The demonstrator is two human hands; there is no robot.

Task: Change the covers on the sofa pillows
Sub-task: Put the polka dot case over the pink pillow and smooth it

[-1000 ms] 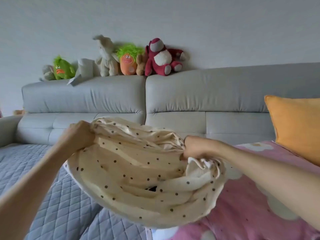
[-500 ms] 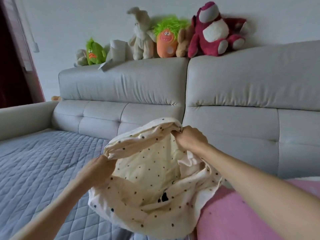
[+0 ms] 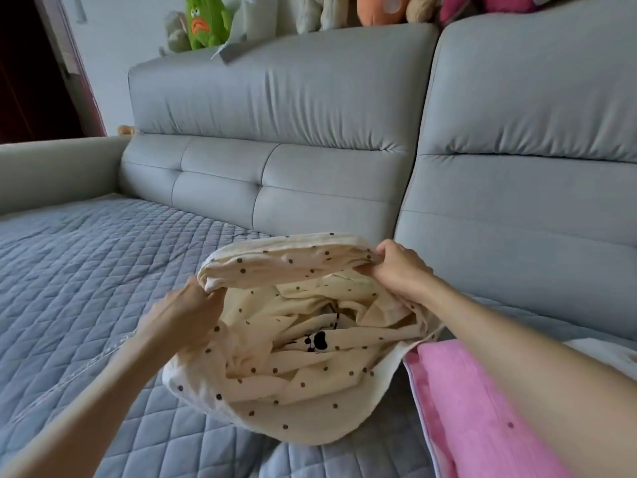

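Cover (image 3: 293, 367), cream cotton-like cloth with dark dots, centre to lower centre of frame, bunched over the quilted grey seat pad (image 3: 69, 288) of the sofa (image 3: 275, 108). Likely light, limp and creasing readily; not fragile, little slip. Whether a pillow insert sits inside cannot be told from the folds. Left hand (image 3: 186, 312), centre left, fingers curled tight round the near-left end of the folded rim. Right hand (image 3: 396, 267), centre right, fingers clenched on the opposite end, rim stretched between. Best hold: the doubled hem at the opening, both ends. Pink pillow (image 3: 482, 408) just beside, lower right. Green plush toy (image 3: 206, 22), upper left.
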